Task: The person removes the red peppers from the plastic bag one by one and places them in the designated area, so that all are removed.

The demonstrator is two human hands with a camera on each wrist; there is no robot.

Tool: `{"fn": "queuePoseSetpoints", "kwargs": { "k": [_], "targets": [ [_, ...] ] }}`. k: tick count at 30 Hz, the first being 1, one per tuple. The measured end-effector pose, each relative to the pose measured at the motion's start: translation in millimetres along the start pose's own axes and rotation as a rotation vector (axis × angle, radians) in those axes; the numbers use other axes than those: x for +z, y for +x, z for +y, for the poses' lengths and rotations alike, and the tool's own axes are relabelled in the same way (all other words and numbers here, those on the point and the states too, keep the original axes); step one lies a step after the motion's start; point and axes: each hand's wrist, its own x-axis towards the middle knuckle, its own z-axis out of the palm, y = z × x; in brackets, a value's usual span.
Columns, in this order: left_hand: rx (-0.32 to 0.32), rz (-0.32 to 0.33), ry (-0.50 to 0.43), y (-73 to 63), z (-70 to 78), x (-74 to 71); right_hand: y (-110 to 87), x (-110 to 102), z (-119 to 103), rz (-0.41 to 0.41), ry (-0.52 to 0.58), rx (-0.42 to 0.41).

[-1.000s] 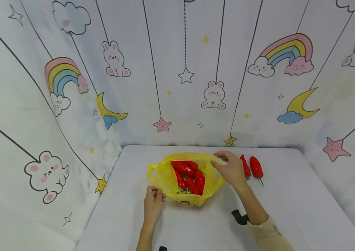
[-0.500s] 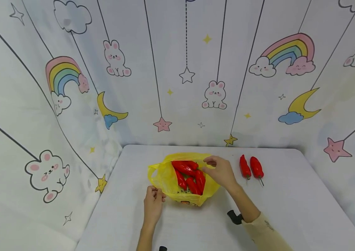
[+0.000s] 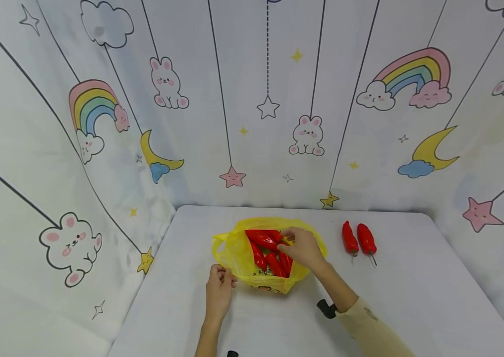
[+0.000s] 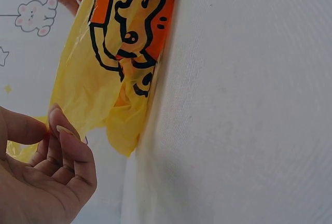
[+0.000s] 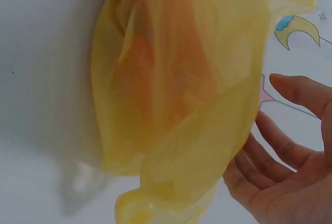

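A yellow plastic bag [image 3: 234, 253] stands with its mouth open in the middle of the table, and several red peppers [image 3: 262, 240] lie inside it. My left hand [image 3: 219, 290] pinches the bag's near-left rim between thumb and forefinger, as the left wrist view also shows on the bag's edge [image 4: 78, 89]. Over the right side of the bag's mouth hovers my right hand [image 3: 304, 248], partly covering the peppers below. In the right wrist view its thumb and fingers [image 5: 285, 146] are spread apart, holding nothing, beside the bag wall [image 5: 181, 105].
Two more red peppers, a slimmer one [image 3: 349, 238] and a wider one [image 3: 366, 239], lie on the white table [image 3: 412, 287] to the right of the bag. Behind the table hangs a white cloth [image 3: 252, 148] printed with rabbits, stars and rainbows.
My right hand has moved left, from the bag's right edge to above the peppers in its mouth. My left hand keeps its pinch on the rim.
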Motion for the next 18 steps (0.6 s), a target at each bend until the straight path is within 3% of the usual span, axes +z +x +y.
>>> {"fn": "queuePoseSetpoints", "kwargs": {
  "k": [7,18],
  "targets": [
    [0.003,-0.002,0.008,-0.8,-0.4,0.3,3.6,15.6,-1.9,0.032,-0.013,0.014],
    [0.002,0.008,0.021,-1.6,2.7,1.0,11.9,36.4,-7.9,0.024,-0.139,0.005]
  ]
}}
